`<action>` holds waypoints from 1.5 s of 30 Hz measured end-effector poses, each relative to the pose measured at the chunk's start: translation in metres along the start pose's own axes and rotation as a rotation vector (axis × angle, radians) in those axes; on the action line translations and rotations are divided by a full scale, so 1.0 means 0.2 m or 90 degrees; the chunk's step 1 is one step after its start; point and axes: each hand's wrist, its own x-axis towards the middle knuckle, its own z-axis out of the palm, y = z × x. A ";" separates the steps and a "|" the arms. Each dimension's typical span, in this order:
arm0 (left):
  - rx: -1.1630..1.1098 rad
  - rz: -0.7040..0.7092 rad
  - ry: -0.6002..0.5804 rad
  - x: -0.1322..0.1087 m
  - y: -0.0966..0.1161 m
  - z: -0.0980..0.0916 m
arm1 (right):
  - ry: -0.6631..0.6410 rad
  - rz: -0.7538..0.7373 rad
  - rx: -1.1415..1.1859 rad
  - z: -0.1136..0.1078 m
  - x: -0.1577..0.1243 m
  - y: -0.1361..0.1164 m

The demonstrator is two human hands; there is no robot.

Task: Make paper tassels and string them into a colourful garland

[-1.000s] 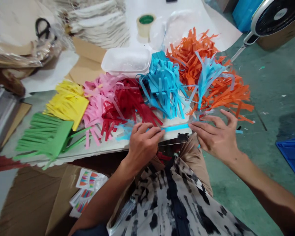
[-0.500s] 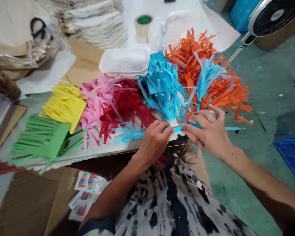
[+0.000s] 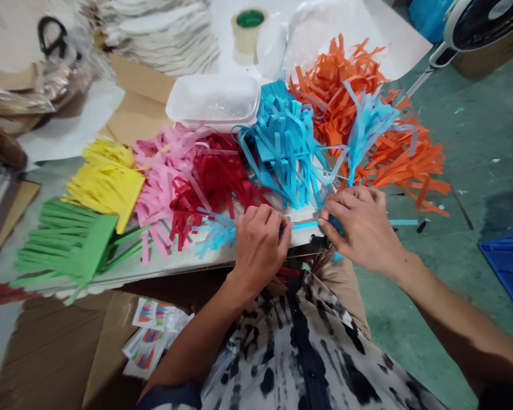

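A light-blue tissue-paper tassel point(image 3: 216, 232) lies along the table's front edge, its fringe spread to the left. My left hand point(image 3: 261, 238) is closed around it just past that fringe. From there a narrow blue band point(image 3: 304, 225) of the paper runs taut to my right hand point(image 3: 361, 228), whose curled fingers grip it. A thin blue strip shows beyond the right hand, and a bit of blue hangs below it. Fingers hide the paper inside both grasps. Behind the hands are a pile of blue fringed paper point(image 3: 286, 142) and another light-blue tassel point(image 3: 367, 128).
Fringed paper in green point(image 3: 74, 239), yellow point(image 3: 106, 179), pink point(image 3: 166, 165), dark red point(image 3: 220, 182) and orange point(image 3: 342, 97) lines the table. Farther back are a clear plastic box point(image 3: 214, 99), a tape roll point(image 3: 248, 34) and scissors point(image 3: 53, 37). A fan point(image 3: 487, 25) stands right.
My hands have drawn farther apart, the left one shifting left. More of the blue band shows between them, and it looks narrower. The whole view has shifted slightly.
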 end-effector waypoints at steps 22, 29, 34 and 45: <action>-0.066 0.282 0.153 -0.27 -0.02 0.07 | 0.149 -0.129 -0.078 0.04 -0.27 -0.16; -0.141 0.254 0.156 -0.31 0.00 0.04 | 0.228 -0.209 -0.080 0.05 -0.28 -0.22; -0.334 0.055 0.092 -0.28 0.07 -0.09 | 0.270 -0.187 -0.086 -0.03 -0.22 -0.21; -1.238 -0.450 -0.326 -0.17 0.06 -0.26 | 0.383 -0.229 0.009 -0.23 -0.04 -0.29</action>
